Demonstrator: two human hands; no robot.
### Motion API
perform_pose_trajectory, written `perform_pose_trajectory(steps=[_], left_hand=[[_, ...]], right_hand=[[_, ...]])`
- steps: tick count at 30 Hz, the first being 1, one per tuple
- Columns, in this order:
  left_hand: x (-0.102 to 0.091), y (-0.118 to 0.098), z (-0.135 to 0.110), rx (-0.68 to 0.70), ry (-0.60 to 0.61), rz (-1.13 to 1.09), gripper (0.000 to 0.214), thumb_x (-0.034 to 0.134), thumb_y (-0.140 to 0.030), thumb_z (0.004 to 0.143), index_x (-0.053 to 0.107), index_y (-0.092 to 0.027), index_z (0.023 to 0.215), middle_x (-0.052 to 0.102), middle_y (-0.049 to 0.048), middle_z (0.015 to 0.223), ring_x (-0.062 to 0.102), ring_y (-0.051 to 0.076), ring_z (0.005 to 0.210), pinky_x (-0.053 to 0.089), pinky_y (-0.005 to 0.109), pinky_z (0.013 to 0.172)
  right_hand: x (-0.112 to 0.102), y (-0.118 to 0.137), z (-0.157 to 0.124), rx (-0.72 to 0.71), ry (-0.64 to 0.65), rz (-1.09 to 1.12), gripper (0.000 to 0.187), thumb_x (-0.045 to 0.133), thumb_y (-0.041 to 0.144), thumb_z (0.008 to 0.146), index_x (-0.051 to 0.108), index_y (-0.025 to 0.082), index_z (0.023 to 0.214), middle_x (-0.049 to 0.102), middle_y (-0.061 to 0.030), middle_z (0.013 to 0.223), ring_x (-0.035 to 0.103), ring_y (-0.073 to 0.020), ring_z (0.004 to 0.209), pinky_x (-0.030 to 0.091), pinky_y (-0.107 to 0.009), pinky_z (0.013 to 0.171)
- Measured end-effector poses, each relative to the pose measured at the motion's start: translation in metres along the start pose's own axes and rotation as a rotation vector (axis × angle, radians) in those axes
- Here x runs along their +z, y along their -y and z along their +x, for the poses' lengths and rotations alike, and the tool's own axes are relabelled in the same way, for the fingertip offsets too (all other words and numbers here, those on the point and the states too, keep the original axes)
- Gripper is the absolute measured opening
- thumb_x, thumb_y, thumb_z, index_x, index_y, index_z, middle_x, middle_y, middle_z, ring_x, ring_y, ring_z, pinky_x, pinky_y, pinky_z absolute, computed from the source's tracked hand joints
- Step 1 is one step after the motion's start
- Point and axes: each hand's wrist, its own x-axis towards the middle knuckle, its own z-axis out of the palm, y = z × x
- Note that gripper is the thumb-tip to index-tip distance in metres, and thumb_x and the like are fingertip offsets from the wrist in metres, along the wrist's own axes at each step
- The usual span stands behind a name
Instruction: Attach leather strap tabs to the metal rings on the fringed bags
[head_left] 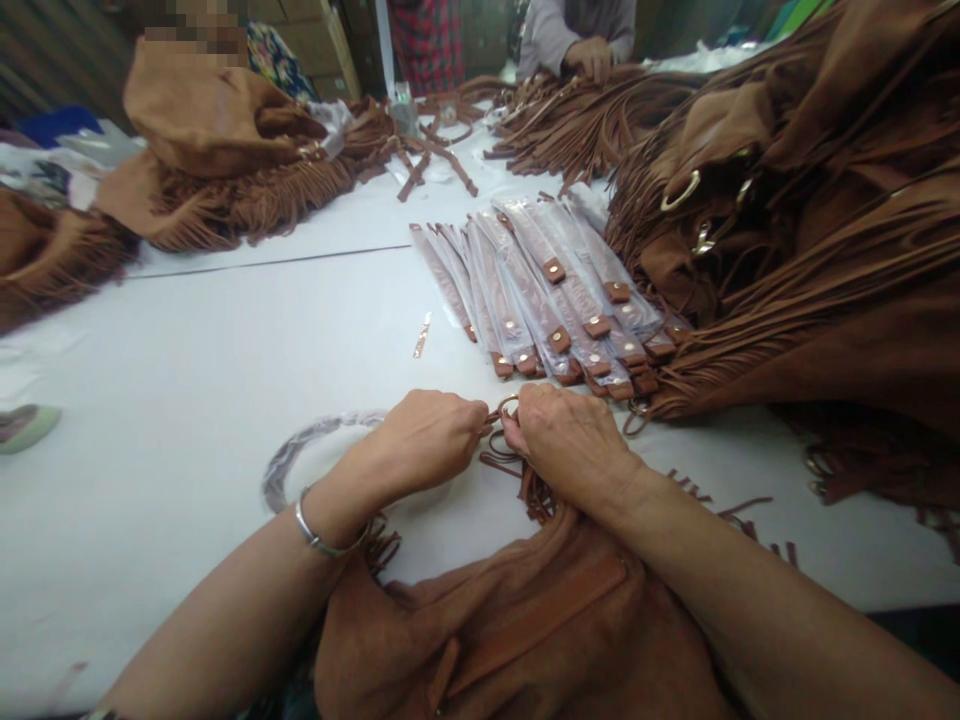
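A brown suede bag [525, 630] lies in front of me at the table's near edge, its zipped or flapped side facing up. Beyond its far edge my two hands almost meet. The fingers of my left hand [431, 440] are closed on a thin brown leather cord [491, 417]. With my right hand [570, 435] I pinch a gold metal ring [510, 402], and the cord reaches toward it. Brown fringe [536, 490] hangs below my right hand. A plastic-wrapped loop, probably a handle [289, 450], curves out behind my left wrist.
Plastic-sleeved brown straps [555, 300] with gold studs lie in a pile ahead. Fringed brown bags [847, 300] are heaped at right; more bags [217, 150] lie far left. A small gold strip [422, 335] rests on the white table [262, 340]. A co-worker's hand [590, 58] is across the table.
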Motion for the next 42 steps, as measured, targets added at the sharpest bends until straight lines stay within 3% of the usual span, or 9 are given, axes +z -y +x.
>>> perform_pose_trajectory(steps=[3, 8, 14, 20, 29, 34, 42], left_hand=[[0.001, -0.005, 0.000, 0.007, -0.026, -0.023, 0.034, 0.032, -0.034, 0.091, 0.056, -0.016, 0.077, 0.060, 0.0073, 0.065, 0.058, 0.020, 0.060, 0.023, 0.027, 0.048], [0.003, -0.011, -0.001, -0.013, -0.030, 0.021, 0.022, 0.033, -0.019, 0.085, 0.054, -0.015, 0.078, 0.061, 0.0072, 0.068, 0.059, 0.020, 0.061, 0.023, 0.027, 0.048], [0.008, -0.008, 0.003, -0.084, -0.060, -0.085, 0.034, 0.028, -0.038, 0.092, 0.053, -0.017, 0.080, 0.060, 0.0052, 0.066, 0.056, 0.020, 0.058, 0.023, 0.026, 0.049], [0.004, 0.003, 0.002, -0.010, 0.045, -0.177, 0.035, 0.034, -0.040, 0.091, 0.056, -0.017, 0.077, 0.057, 0.0031, 0.064, 0.050, 0.015, 0.058, 0.023, 0.025, 0.052], [0.007, 0.023, 0.006, 0.258, 0.066, -0.580, 0.034, 0.039, -0.034, 0.092, 0.056, -0.011, 0.074, 0.051, 0.0003, 0.066, 0.042, 0.008, 0.060, 0.030, 0.019, 0.059], [0.006, 0.028, 0.004, 0.283, 0.086, -0.681, 0.035, 0.042, -0.037, 0.090, 0.059, -0.009, 0.076, 0.051, 0.0010, 0.065, 0.042, 0.008, 0.060, 0.031, 0.019, 0.057], [0.002, 0.031, 0.003, 0.301, 0.293, -1.007, 0.024, 0.053, -0.027, 0.082, 0.063, -0.006, 0.083, 0.057, 0.0033, 0.068, 0.046, 0.009, 0.062, 0.038, 0.017, 0.058]], right_hand=[[0.000, 0.000, 0.000, 0.034, -0.006, 0.007, 0.018, 0.051, 0.029, 0.084, 0.052, 0.013, 0.077, 0.056, -0.0073, 0.068, 0.059, -0.0247, 0.062, 0.037, -0.028, 0.048], [-0.001, 0.002, 0.000, 0.043, 0.012, 0.031, 0.016, 0.053, 0.027, 0.083, 0.053, 0.013, 0.077, 0.057, -0.0072, 0.067, 0.060, -0.0249, 0.061, 0.040, -0.029, 0.048], [-0.005, -0.001, 0.001, 0.036, 0.004, 0.021, 0.017, 0.054, 0.029, 0.082, 0.054, 0.013, 0.076, 0.057, -0.0081, 0.067, 0.060, -0.0260, 0.061, 0.041, -0.030, 0.048], [-0.004, -0.005, 0.003, -0.096, 0.115, 0.075, 0.017, 0.052, 0.028, 0.082, 0.056, 0.012, 0.077, 0.060, -0.0082, 0.065, 0.061, -0.0262, 0.060, 0.038, -0.029, 0.047], [0.000, -0.010, 0.009, -0.125, 0.217, 0.131, 0.024, 0.053, 0.038, 0.080, 0.059, 0.016, 0.080, 0.063, -0.0077, 0.071, 0.062, -0.0285, 0.068, 0.037, -0.030, 0.050], [0.001, -0.014, 0.010, -0.278, 0.281, 0.173, 0.024, 0.048, 0.038, 0.080, 0.060, 0.017, 0.078, 0.063, -0.0071, 0.069, 0.062, -0.0273, 0.066, 0.034, -0.028, 0.050], [0.003, -0.008, 0.005, -0.439, 0.277, 0.157, 0.022, 0.047, 0.035, 0.078, 0.061, 0.018, 0.075, 0.062, -0.0056, 0.063, 0.060, -0.0246, 0.060, 0.033, -0.026, 0.050]])
